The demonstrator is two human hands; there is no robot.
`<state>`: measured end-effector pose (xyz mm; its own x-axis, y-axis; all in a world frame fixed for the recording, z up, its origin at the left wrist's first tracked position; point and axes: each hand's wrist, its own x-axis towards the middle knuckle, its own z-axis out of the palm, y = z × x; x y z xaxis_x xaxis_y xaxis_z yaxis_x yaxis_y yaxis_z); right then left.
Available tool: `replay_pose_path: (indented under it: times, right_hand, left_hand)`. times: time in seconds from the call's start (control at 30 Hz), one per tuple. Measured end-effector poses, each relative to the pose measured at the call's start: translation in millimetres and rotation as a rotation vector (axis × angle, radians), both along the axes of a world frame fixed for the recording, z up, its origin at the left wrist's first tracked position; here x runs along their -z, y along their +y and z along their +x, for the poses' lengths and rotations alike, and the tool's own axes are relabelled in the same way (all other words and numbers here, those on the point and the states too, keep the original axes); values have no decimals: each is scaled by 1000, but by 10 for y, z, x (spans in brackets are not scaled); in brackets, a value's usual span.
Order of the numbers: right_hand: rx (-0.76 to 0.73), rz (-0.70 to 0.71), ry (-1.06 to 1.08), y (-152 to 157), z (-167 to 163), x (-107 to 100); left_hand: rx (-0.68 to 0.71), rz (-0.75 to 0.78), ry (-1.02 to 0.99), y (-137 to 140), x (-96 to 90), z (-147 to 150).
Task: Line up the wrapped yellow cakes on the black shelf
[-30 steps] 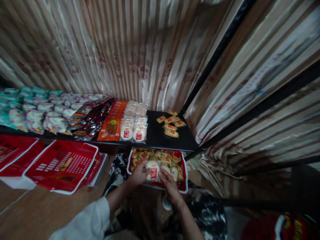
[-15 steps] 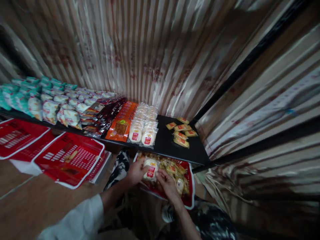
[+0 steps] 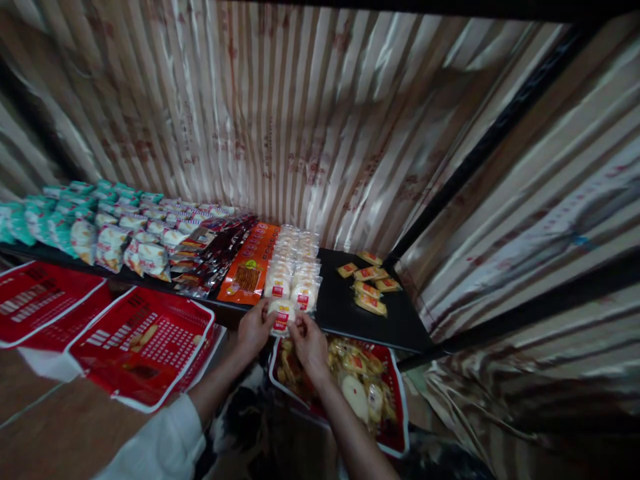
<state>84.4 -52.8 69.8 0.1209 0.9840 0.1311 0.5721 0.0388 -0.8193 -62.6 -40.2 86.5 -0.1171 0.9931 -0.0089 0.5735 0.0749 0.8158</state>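
Between my two hands is a clear-wrapped packet of white rice crackers [image 3: 281,319] with a red label, at the front edge of the black shelf [image 3: 345,313]. My left hand [image 3: 256,328] pinches its left side, and my right hand [image 3: 309,343] pinches its right side. Just behind it, two rows of matching cracker packets [image 3: 304,293] run back along the shelf. An orange snack bag [image 3: 246,275] lies left of those rows. Below my right forearm sits a red basket [image 3: 400,427] with a white rim, holding many small yellow-wrapped snacks and a round white cracker.
Several yellow snack packets [image 3: 369,291] lie at the shelf's right end. Dark packets [image 3: 203,260] and white-and-teal bags [image 3: 111,247] fill the left side. Red baskets [image 3: 165,333] stand on the floor at left. Black posts [image 3: 450,173] and a striped curtain [image 3: 280,133] bound the shelf.
Both hands have lifted the cracker packet from over the basket up and left to the shelf's front edge. The camera view has tilted slightly upward.
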Motion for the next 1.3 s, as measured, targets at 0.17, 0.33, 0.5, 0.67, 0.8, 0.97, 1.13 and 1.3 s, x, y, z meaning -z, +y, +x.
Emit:
replay_pose_path:
  times: [0.17,0.33,0.5,0.67,0.8,0.97,1.13,1.3]
  right_hand:
    - [73,-35,-232,104,-159,-59]
    - [83,-10,-303,253,-247,-63]
    - [57,38,-267,390,-266,14]
    - [-3,95,-213,446,-238,151]
    - [-1,183,-208,374,-191,222]
    - [145,389,-454,353,45,257]
    - [191,370,-593,505,273,408]
    - [187,271,-654,549,265,480]
  left_hand:
    - [-53,74,-46,137,132,4]
    - [-79,266,-21,251,348,51]
    - [-46,391,76,308,505,106]
    - [-58,404,165,326,621,187]
    - [-81,404,220,352,661,244]
    - [-119,460,308,367,660,291]
    - [-136,485,353,373,615,317]
    - [-115,500,376,385,572,331]
